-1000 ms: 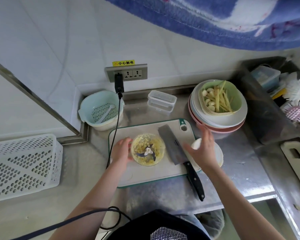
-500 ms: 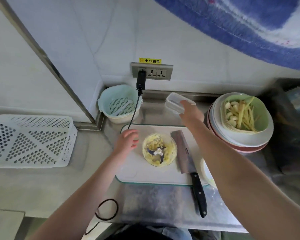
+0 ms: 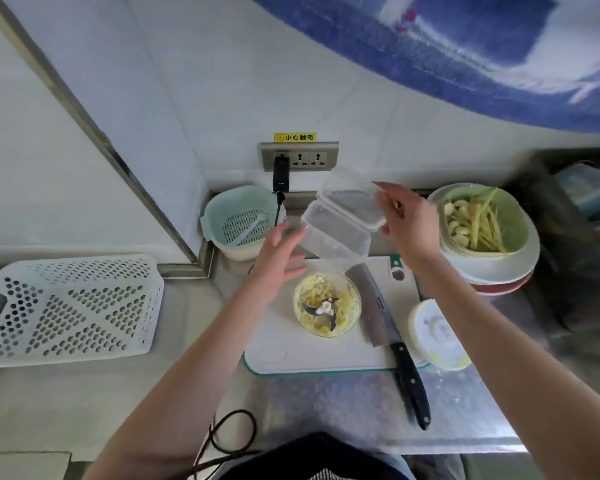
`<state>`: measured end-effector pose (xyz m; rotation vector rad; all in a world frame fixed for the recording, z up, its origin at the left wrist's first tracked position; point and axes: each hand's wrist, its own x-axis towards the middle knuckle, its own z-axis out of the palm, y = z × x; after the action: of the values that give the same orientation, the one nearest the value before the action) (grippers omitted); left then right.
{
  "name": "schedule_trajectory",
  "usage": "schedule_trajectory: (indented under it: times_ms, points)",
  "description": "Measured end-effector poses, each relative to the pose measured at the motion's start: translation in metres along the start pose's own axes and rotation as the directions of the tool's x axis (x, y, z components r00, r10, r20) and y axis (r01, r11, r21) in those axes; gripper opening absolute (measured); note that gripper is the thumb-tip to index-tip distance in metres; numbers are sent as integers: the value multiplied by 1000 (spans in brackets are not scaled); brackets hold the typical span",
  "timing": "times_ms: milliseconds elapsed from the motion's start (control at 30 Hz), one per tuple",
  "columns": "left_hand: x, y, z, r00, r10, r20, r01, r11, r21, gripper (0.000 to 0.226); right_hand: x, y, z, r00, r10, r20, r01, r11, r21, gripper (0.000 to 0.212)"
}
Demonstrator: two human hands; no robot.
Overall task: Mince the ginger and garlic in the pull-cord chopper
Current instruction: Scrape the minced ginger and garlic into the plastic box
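On the cutting board [image 3: 278,344] the open chopper bowl [image 3: 327,308] holds minced ginger and garlic, so mincing looks done. Beyond, the right hand [image 3: 407,225] grips a clear container [image 3: 340,225]; the left hand [image 3: 279,258] reaches, fingers loose.

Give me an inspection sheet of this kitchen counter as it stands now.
Surface: steel counter carrying a white cutting board.
Job's things: open chopper bowl on the board, minced mix around the blade; chopper lid beside the board; green bowl of garlic and ginger strips on stacked plates.
Clutter: cleaver, mint colander, white basket.
Hands: right hand lifts the lid of a clear container; left hand open against the container's side.
Cables: black cord plugged into the wall socket; another loops near the front edge.
Surroundings: white tiled wall.
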<state>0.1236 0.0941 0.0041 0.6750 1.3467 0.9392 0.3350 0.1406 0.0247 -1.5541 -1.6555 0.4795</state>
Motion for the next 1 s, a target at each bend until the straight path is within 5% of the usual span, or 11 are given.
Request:
schedule_trajectory:
  times_ms: [133, 200, 367, 500, 567, 667, 800, 1000]
  points:
    - [-7, 13, 4, 980, -120, 159, 142, 980, -137, 30, -18, -7, -5, 1000, -20, -14, 20, 1000, 4, 21]
    - [-8, 13, 1, 976, -134, 173, 143, 989, -38, 23, -24, -9, -4, 999, 32, -34, -31, 998, 49, 17]
    - [-11, 5, -13, 944, -190, 268, 125, 962, 243, 81, -26, -12, 5, 946, 321, -51, -278, 880, 386, 17]
    - [-11, -7, -27, 987, -125, 102, 97, 966, 239, 68, -22, -7, 18, 826, 523, 210, -552, 675, 490, 41]
    - [-8, -18, -39, 993, -120, -13, 120, 980, 160, 48, -27, -2, 21, 734, 581, 351, -678, 647, 349, 49]
    - [-6, -36, -52, 982, -164, -97, 161, 986, -44, 31, -54, 11, 24, 671, 603, 430, -581, 789, -200, 39]
    - [-6, -54, -51, 959, -188, -212, 192, 981, 0, 43, -102, 18, 44, 423, 675, 605, -618, 703, -353, 43]
    - [-14, -79, -49, 951, -87, -296, 87, 996, -13, 50, -129, 25, 46, 588, 660, 468, -667, 723, -181, 45]
